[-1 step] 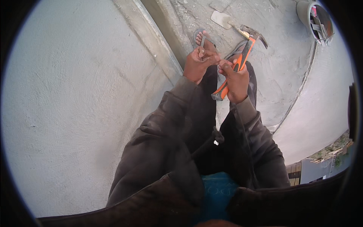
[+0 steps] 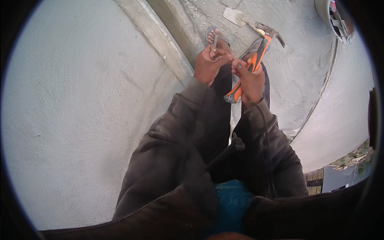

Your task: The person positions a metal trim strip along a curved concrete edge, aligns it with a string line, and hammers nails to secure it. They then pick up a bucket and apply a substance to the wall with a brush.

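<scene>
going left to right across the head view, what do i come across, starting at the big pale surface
Pale plastered surface → left hand → right hand with the orange-and-black hammer in its grip → pale bucket with things inside, at the upper right.

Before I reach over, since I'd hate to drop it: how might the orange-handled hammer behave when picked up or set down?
The hammer would probably feel head-heavy, since its claw head sits at one end. The handle looks straight and solid, so likely stiff, not floppy. With the head jutting sideways, it seems unlikely to roll.
</scene>
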Demonstrator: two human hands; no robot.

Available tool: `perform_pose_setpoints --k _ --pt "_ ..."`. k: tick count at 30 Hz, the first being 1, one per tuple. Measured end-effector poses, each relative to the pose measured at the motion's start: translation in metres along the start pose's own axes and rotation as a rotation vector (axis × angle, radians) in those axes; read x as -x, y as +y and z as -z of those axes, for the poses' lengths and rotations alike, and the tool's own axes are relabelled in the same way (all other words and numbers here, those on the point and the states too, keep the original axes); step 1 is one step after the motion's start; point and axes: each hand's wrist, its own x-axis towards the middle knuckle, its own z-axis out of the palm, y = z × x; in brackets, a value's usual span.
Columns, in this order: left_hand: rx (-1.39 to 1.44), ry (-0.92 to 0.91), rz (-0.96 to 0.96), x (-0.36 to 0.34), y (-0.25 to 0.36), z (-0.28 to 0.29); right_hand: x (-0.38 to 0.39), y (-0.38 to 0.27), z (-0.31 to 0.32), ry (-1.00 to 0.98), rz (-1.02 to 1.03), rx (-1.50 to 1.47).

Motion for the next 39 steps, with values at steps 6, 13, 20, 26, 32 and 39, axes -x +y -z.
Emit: perform_pose_setpoints --k 6,13,20,26,32,39 --pt "-1.003 -0.151 -0.391 -0.090 0.080 0.054 -0.020 0.013 0.029 0.013 -0.220 -0.132" --pt "-2.031 -0.387 0.043 -0.229 0.160 0.159 -0.049 0.042 0.007 -0.061 -0.234 -0.320" --pt "-1.905 -0.413 0.307 -0.251 0.161 0.183 -0.059 0.073 -0.082 -0.104 -0.133 -0.012" --pt "-1.844 -0.425 0.287 -0.252 0.157 0.203 -0.052 0.088 -0.136 -0.124 -0.070 0.076" --pt "-1.770 -0.436 0.323 -0.248 0.161 0.203 -0.049 0.087 -0.151 -0.121 -0.160 0.030" --pt "-1.778 -0.613 0.202 -0.247 0.160 0.210 -0.042 0.092 -0.164 -0.144 -0.201 0.077"
